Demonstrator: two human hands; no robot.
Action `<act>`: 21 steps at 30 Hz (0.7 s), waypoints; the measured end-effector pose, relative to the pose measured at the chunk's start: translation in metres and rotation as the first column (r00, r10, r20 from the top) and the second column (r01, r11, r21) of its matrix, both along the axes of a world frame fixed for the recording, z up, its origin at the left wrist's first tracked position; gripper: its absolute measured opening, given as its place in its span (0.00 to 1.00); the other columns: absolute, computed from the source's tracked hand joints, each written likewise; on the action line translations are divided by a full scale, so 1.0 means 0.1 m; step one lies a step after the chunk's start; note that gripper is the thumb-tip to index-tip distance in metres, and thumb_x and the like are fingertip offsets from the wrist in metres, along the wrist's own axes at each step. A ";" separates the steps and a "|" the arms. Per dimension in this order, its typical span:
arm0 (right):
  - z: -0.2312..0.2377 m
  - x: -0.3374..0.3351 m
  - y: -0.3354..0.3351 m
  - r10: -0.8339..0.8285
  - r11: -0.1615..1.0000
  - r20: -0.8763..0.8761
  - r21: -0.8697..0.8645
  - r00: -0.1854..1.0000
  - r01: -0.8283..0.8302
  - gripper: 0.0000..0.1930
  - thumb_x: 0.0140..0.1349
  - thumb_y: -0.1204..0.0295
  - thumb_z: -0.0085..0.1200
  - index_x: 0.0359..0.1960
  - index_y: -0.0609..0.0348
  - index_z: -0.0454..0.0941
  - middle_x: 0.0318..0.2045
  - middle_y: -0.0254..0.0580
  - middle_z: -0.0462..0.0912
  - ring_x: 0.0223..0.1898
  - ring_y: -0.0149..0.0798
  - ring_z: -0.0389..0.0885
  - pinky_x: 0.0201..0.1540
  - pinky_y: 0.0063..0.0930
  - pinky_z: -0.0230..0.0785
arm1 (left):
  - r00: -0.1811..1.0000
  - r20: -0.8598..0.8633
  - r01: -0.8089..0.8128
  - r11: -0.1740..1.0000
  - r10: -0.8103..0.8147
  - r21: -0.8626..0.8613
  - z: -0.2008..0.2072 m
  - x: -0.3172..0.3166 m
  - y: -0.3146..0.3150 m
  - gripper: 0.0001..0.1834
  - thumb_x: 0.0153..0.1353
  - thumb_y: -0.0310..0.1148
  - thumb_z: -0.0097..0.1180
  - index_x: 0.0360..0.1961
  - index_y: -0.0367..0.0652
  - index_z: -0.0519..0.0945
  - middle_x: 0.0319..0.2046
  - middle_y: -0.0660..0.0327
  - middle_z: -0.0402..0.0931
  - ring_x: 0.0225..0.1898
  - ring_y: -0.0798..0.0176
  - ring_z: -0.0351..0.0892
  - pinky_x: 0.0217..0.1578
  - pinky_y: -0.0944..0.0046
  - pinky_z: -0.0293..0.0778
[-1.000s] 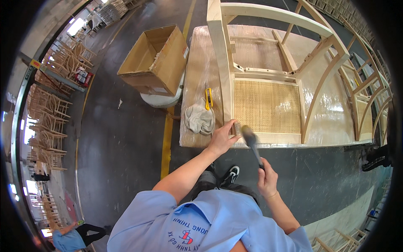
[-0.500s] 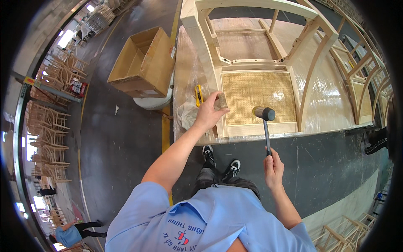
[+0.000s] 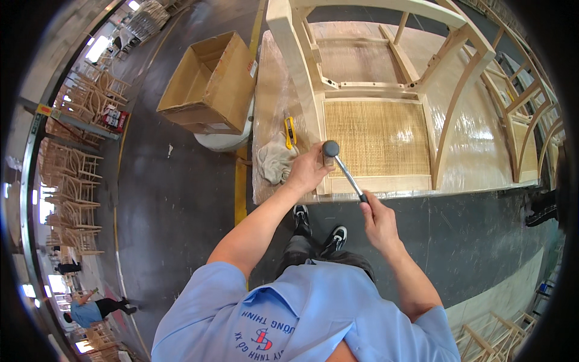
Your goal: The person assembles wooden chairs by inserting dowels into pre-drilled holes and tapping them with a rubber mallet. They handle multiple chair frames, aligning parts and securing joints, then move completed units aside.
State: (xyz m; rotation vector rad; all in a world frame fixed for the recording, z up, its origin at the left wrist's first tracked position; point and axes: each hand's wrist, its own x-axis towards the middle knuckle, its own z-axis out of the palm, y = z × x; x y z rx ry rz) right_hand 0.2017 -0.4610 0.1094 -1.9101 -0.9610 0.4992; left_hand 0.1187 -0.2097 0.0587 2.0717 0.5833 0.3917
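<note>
My left hand [image 3: 306, 172] is closed round a small wooden block at the front left corner of a woven cane panel [image 3: 380, 136]. The mallet's head mostly hides the block now. In my right hand [image 3: 380, 222] is the handle of a mallet [image 3: 330, 149], its black face up and its head over the block beside my left fingers. Whether head and block touch, I cannot tell. The cane panel sits in a pale wooden chair frame [image 3: 301, 78] lying on the table.
Left of the frame lie a yellow utility knife [image 3: 290, 131] and a crumpled whitish cloth or glove [image 3: 275, 161] on the plastic-wrapped table [image 3: 268, 78]. An open cardboard box [image 3: 226, 90] stands beyond the table's left edge. More chair frames [image 3: 522, 133] stand at the right.
The mallet has swung left, from above the cane panel to over the block at my left hand. My right hand has moved slightly left and up. The left hand keeps its hold.
</note>
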 end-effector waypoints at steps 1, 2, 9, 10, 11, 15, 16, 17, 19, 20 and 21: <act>0.04 0.01 0.05 0.036 0.980 -0.058 -0.193 0.998 -0.047 0.19 0.77 0.67 0.50 0.61 0.66 0.75 0.28 0.50 0.78 0.24 0.39 0.76 0.31 0.31 0.71 | 1.000 -0.011 -0.007 0.999 0.007 -0.049 0.00 -0.02 0.01 0.33 0.57 0.36 0.71 0.63 0.43 0.73 0.51 0.47 0.83 0.56 0.43 0.82 0.55 0.54 0.77; 0.10 -0.02 0.03 0.038 0.982 -0.076 -0.181 0.996 -0.051 0.18 0.76 0.67 0.51 0.62 0.63 0.76 0.28 0.53 0.80 0.25 0.44 0.78 0.32 0.34 0.72 | 0.999 -0.053 0.016 0.967 -0.003 0.253 0.01 -0.06 0.02 0.33 0.57 0.37 0.71 0.62 0.43 0.73 0.49 0.47 0.84 0.54 0.40 0.83 0.53 0.53 0.78; -0.14 -0.06 -0.15 0.009 0.993 0.006 -0.120 1.000 -0.008 0.20 0.78 0.64 0.49 0.63 0.64 0.76 0.28 0.54 0.80 0.27 0.45 0.81 0.35 0.34 0.74 | 0.982 -0.188 0.049 0.994 -0.030 0.100 0.03 -0.13 -0.19 0.38 0.57 0.38 0.72 0.66 0.40 0.69 0.46 0.43 0.84 0.52 0.36 0.83 0.52 0.50 0.78; -0.10 -0.04 -0.14 0.029 0.979 -0.032 -0.201 0.999 -0.035 0.20 0.78 0.64 0.48 0.63 0.64 0.75 0.29 0.54 0.81 0.28 0.45 0.82 0.36 0.33 0.75 | 0.985 -0.172 0.034 0.993 -0.014 0.115 0.02 -0.17 -0.19 0.38 0.58 0.37 0.71 0.66 0.39 0.68 0.47 0.41 0.83 0.52 0.37 0.82 0.52 0.49 0.78; -0.01 -0.07 -0.13 0.029 0.994 -0.026 -0.105 0.999 -0.032 0.20 0.77 0.64 0.49 0.63 0.64 0.75 0.30 0.55 0.81 0.28 0.48 0.82 0.36 0.34 0.75 | 0.989 -0.148 0.007 0.994 0.009 0.105 0.00 -0.21 -0.18 0.35 0.58 0.37 0.71 0.64 0.40 0.70 0.45 0.44 0.84 0.50 0.39 0.84 0.51 0.50 0.78; -0.06 -0.30 -0.24 -0.003 0.988 0.040 0.153 0.999 -0.003 0.19 0.77 0.66 0.50 0.62 0.63 0.76 0.31 0.56 0.81 0.29 0.51 0.83 0.37 0.35 0.75 | 0.997 -0.071 -0.015 1.000 0.016 0.014 -0.05 -0.28 -0.24 0.30 0.59 0.36 0.70 0.61 0.42 0.74 0.45 0.48 0.84 0.49 0.44 0.85 0.49 0.53 0.78; -0.12 -0.28 -0.23 0.002 0.994 0.058 0.110 0.998 -0.009 0.19 0.77 0.66 0.50 0.62 0.63 0.76 0.31 0.56 0.81 0.29 0.50 0.83 0.37 0.35 0.75 | 0.997 -0.074 -0.014 0.999 0.016 0.037 -0.04 -0.25 -0.25 0.30 0.59 0.36 0.69 0.61 0.42 0.73 0.46 0.48 0.84 0.50 0.44 0.85 0.50 0.53 0.78; -0.17 -0.23 -0.25 0.008 0.998 0.076 0.066 0.997 -0.013 0.19 0.76 0.66 0.50 0.63 0.63 0.76 0.31 0.56 0.81 0.29 0.49 0.83 0.37 0.35 0.75 | 0.997 -0.076 -0.013 0.998 0.018 0.059 -0.03 -0.23 -0.26 0.30 0.59 0.35 0.69 0.61 0.42 0.73 0.47 0.47 0.84 0.51 0.44 0.85 0.50 0.53 0.77; -0.13 -0.18 -0.29 0.024 0.992 -0.053 -0.121 0.998 -0.030 0.19 0.75 0.68 0.51 0.63 0.63 0.75 0.31 0.56 0.81 0.29 0.48 0.83 0.37 0.36 0.75 | 0.997 -0.064 -0.042 0.998 0.045 0.046 -0.03 -0.24 -0.29 0.31 0.59 0.35 0.69 0.63 0.42 0.72 0.49 0.45 0.83 0.53 0.42 0.83 0.52 0.53 0.77; -0.03 -0.23 -0.28 0.010 0.996 -0.064 -0.082 0.998 -0.015 0.18 0.75 0.68 0.51 0.62 0.62 0.76 0.31 0.56 0.81 0.29 0.49 0.83 0.37 0.36 0.75 | 0.996 -0.062 -0.052 0.995 0.057 0.087 -0.05 -0.31 -0.30 0.32 0.59 0.34 0.69 0.64 0.42 0.72 0.49 0.45 0.83 0.54 0.42 0.83 0.53 0.53 0.77; 0.01 -0.27 -0.27 -0.003 0.999 -0.076 -0.044 0.997 0.000 0.18 0.74 0.69 0.51 0.62 0.62 0.76 0.31 0.56 0.81 0.29 0.49 0.82 0.37 0.37 0.75 | 0.996 -0.060 -0.062 0.990 0.071 0.128 -0.07 -0.36 -0.30 0.32 0.59 0.34 0.69 0.64 0.42 0.72 0.49 0.45 0.83 0.54 0.41 0.83 0.53 0.53 0.77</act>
